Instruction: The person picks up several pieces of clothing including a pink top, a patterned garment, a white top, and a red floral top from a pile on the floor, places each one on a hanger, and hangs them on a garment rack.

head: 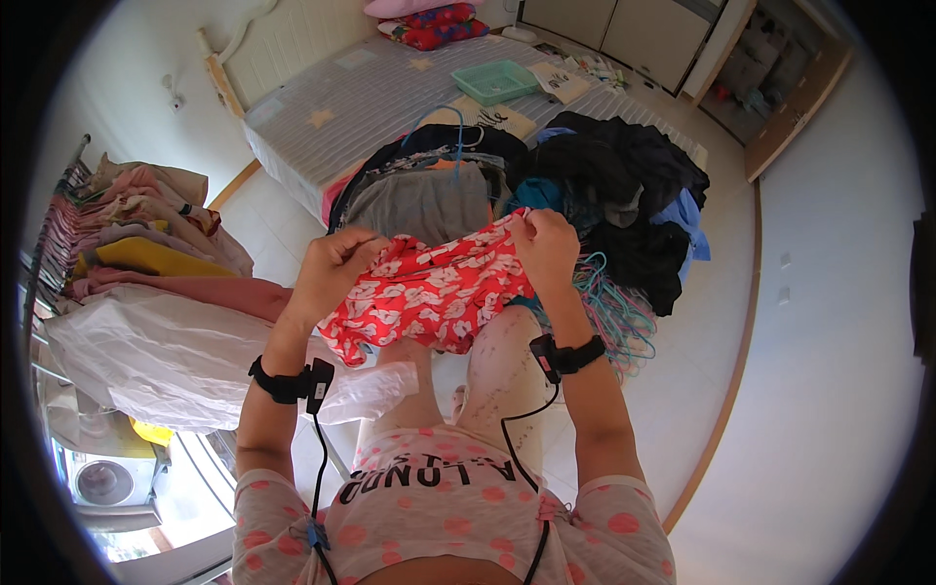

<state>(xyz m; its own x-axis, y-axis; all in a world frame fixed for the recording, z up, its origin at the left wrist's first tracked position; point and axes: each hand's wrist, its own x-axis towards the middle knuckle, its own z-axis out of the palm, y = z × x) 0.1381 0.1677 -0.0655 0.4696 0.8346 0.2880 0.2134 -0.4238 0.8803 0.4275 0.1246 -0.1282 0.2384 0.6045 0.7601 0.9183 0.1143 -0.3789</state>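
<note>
Stretched between my two hands is a red garment with a white floral print [431, 292], hanging over my knees. My left hand [340, 274] pinches its upper left edge, while my right hand [545, 245] grips the upper right corner. Just beyond it lies a grey garment [424, 205] on a heap of clothes at the bed's edge. Dark garments [621, 168] are piled on the right. Below them, a tangle of blue, green and pink hangers [614, 314] lies beside my right forearm.
Clothes, including a white cloth [161, 351], hang on a rack [44, 212] at left. The bed [292, 139] holds a green plastic basket [493, 82], a printed cloth bag [559, 80] and folded red bedding [431, 29]. A washing machine [106, 482] stands at lower left.
</note>
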